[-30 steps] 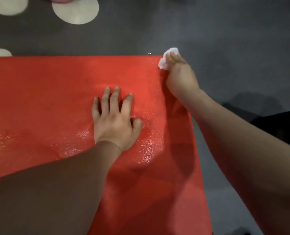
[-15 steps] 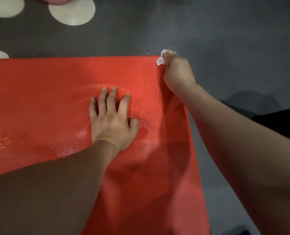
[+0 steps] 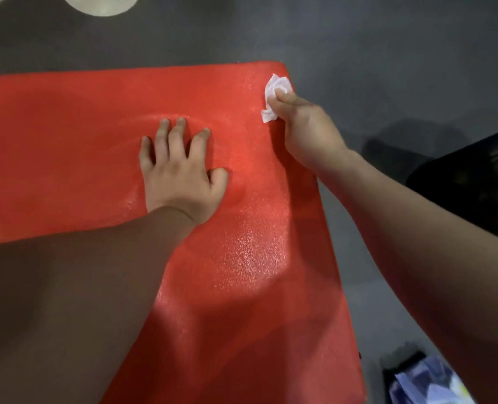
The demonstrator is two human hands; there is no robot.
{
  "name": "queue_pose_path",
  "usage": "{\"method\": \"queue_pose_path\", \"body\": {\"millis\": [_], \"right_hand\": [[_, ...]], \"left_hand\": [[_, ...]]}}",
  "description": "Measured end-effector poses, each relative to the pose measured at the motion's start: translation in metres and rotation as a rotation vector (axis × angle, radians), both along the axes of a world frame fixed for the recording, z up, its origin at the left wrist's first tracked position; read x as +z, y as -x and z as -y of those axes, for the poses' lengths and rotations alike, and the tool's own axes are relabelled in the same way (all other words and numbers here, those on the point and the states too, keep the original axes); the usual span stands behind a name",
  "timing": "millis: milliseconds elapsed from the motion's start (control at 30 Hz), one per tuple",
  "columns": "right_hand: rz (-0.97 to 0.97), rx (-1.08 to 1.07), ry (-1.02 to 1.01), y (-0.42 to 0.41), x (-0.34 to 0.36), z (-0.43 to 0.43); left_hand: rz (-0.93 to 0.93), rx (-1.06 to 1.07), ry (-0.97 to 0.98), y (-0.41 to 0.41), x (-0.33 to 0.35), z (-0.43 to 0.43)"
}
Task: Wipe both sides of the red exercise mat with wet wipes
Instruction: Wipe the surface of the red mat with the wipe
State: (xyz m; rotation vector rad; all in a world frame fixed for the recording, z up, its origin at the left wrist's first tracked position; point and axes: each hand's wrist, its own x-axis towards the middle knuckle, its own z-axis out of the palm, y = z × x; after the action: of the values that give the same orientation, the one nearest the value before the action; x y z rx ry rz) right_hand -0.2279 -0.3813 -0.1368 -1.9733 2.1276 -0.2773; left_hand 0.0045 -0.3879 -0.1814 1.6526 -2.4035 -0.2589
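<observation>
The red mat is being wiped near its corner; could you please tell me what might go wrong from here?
1. The right hand grips the wet wipe at the far right corner of the red mat; a stroke could run onto the dark floor and pick up dirt.
2. The left hand presses flat on a glistening, apparently damp surface and might slip.
3. The wipe is bunched small, so patches may be missed.

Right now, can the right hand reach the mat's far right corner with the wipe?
Probably yes. The right hand holds the wet wipe at the red mat's right edge, just short of that corner, with only bare mat between. The left hand presses flat farther left, out of the way.
</observation>
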Motion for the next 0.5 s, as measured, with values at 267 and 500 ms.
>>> {"method": "queue_pose_path", "body": {"millis": [267, 500], "right_hand": [[-0.015, -0.044, 0.025, -0.019, -0.012, -0.068], [0.007, 0.196, 0.083, -0.055, -0.005, -0.131]], "left_hand": [[-0.022, -0.011, 0.013, -0.002, -0.002, 0.0], [-0.001, -0.016, -0.004, -0.004, 0.0, -0.002]]}}
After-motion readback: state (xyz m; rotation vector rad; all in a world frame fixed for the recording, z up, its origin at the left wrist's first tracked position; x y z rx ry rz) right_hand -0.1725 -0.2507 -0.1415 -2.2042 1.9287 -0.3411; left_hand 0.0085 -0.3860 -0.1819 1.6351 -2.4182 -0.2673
